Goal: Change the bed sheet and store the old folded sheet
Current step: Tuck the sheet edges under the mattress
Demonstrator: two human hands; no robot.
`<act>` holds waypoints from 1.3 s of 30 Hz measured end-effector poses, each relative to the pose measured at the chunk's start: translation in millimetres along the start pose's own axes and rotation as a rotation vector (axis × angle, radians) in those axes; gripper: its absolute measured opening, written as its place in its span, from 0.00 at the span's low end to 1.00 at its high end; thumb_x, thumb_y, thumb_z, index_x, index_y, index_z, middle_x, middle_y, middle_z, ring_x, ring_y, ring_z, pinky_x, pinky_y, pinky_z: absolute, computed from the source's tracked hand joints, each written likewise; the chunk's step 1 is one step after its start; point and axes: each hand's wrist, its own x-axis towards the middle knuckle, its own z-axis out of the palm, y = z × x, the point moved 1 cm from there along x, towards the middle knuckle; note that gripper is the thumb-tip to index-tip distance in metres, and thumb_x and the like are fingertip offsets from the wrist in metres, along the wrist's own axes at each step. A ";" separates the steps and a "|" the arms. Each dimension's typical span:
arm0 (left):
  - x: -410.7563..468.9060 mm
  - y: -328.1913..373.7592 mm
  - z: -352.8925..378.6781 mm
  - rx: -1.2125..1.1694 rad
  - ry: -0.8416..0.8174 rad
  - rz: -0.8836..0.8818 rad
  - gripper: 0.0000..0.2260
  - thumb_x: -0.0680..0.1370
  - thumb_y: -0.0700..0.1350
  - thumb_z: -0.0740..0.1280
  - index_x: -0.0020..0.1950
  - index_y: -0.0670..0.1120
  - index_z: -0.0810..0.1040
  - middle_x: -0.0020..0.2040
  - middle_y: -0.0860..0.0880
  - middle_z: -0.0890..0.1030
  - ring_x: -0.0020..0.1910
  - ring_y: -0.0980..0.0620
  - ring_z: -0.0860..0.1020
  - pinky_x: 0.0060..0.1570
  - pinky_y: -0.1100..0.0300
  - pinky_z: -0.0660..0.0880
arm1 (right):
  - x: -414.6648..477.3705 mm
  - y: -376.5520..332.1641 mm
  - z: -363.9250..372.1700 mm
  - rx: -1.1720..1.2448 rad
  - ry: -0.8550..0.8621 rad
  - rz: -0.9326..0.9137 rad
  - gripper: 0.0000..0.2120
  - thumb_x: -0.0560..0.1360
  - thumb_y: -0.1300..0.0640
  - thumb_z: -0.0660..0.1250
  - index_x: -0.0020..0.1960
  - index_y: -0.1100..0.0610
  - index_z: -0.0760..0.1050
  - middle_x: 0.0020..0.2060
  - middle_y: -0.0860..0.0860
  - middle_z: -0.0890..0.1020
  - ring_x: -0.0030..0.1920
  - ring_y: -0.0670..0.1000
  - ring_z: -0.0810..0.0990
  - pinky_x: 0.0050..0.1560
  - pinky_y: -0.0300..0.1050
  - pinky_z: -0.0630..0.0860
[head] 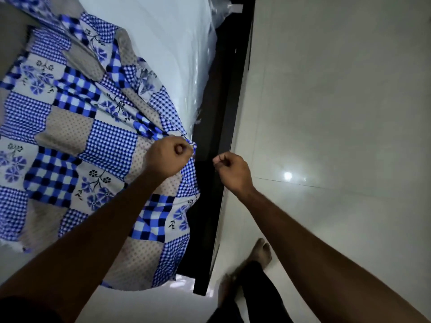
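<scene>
Left hand (166, 157) fists the bunched blue patchwork sheet (70, 136), centre frame. Right hand (233, 172) curled, empty, apart. Plastic-covered mattress (175, 43) exposed above. Likely dragging sheet across; next, right hand needs an edge.

Glossy pale tiled floor (338, 113), 3 o'clock, one bright light reflection (288, 176). Dark bed frame (224, 127), centre, running 12 to 6. Plastic-wrapped mattress (177, 54), 12 o'clock.

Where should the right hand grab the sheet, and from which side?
Best bet: pinch the draped edge of the sheet just below where the left hand bunches it. Come in from the floor side, over the dark frame: that edge hangs free off the mattress there, and the right hand sits closest, holding nothing.
</scene>
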 end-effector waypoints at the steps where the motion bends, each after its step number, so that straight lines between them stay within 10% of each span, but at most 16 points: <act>1: 8.2 -3.3 -6.4 -0.119 0.087 -0.100 0.12 0.72 0.58 0.66 0.43 0.50 0.82 0.34 0.51 0.80 0.36 0.48 0.80 0.41 0.57 0.77 | 5.5 -5.4 -0.7 0.004 -0.008 -0.003 0.05 0.74 0.57 0.68 0.45 0.50 0.82 0.43 0.44 0.86 0.46 0.47 0.83 0.55 0.50 0.80; 5: 41.5 -18.0 -17.5 -0.426 0.288 -0.332 0.03 0.77 0.47 0.70 0.45 0.48 0.81 0.36 0.49 0.78 0.38 0.50 0.77 0.47 0.52 0.78 | 25.2 -31.9 -3.6 -0.008 -0.073 -0.039 0.06 0.74 0.58 0.68 0.44 0.50 0.82 0.41 0.44 0.85 0.44 0.47 0.83 0.54 0.50 0.80; 15: 166.0 -37.9 -49.7 0.036 0.397 -0.447 0.26 0.78 0.54 0.69 0.72 0.42 0.70 0.67 0.39 0.71 0.61 0.37 0.75 0.54 0.47 0.75 | 139.5 -130.1 2.0 -0.225 -0.250 -0.144 0.05 0.76 0.56 0.67 0.45 0.48 0.81 0.42 0.41 0.84 0.45 0.43 0.82 0.51 0.38 0.75; 18: 186.5 -55.2 -58.3 0.058 0.367 -0.529 0.16 0.80 0.52 0.67 0.62 0.43 0.76 0.59 0.40 0.77 0.54 0.38 0.79 0.47 0.48 0.75 | 183.8 -164.6 11.0 -0.259 -0.285 -0.182 0.05 0.76 0.55 0.67 0.46 0.47 0.82 0.44 0.45 0.85 0.47 0.48 0.83 0.56 0.44 0.78; 22: 201.1 -34.0 -58.9 0.069 0.487 -0.155 0.07 0.79 0.44 0.66 0.48 0.41 0.78 0.43 0.42 0.80 0.44 0.40 0.79 0.42 0.51 0.72 | 227.5 -202.6 24.1 -0.219 -0.293 -0.172 0.03 0.75 0.48 0.67 0.43 0.43 0.78 0.39 0.46 0.84 0.42 0.49 0.83 0.52 0.47 0.80; 30: 281.8 94.6 -35.7 -0.524 0.478 -0.169 0.02 0.72 0.35 0.65 0.41 0.41 0.76 0.37 0.44 0.78 0.38 0.47 0.77 0.38 0.53 0.72 | 331.3 -263.5 -14.6 0.054 -0.389 0.253 0.21 0.58 0.36 0.76 0.36 0.54 0.83 0.34 0.51 0.83 0.39 0.52 0.82 0.45 0.49 0.76; 39: 388.8 192.1 14.9 -0.572 0.175 -0.319 0.11 0.77 0.51 0.67 0.40 0.45 0.80 0.38 0.46 0.82 0.39 0.49 0.79 0.40 0.59 0.68 | 445.8 -260.1 -147.4 -0.251 -0.202 -0.146 0.08 0.72 0.55 0.69 0.34 0.49 0.79 0.32 0.45 0.83 0.35 0.45 0.81 0.41 0.39 0.77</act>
